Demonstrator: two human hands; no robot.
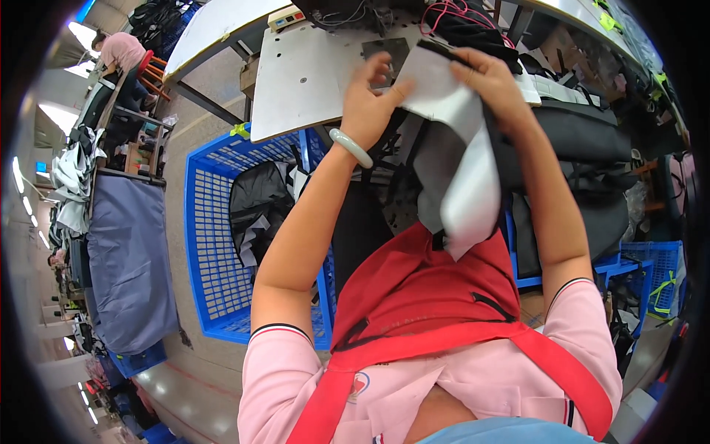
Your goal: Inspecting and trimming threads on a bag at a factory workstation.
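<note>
My left fingers (379,62) are motion-blurred; whether the thumb contacts the white sheet (473,196) cannot be determined. The tips of my right fingers (482,62) are partly obscured at the sheet's dark-edged end. The sheet's hanging end is also blurred, and it conceals part of the red apron (421,277). The dark machine (340,13) on the counter (296,92) is cut off by the upper edge. Markings on the control box (287,19) are too small to read. My left forearm (307,211) hides part of the blue basket (194,251). The light-blue cloth (510,431) is cut off below. The distant person's (124,52) work is indiscernible.
</note>
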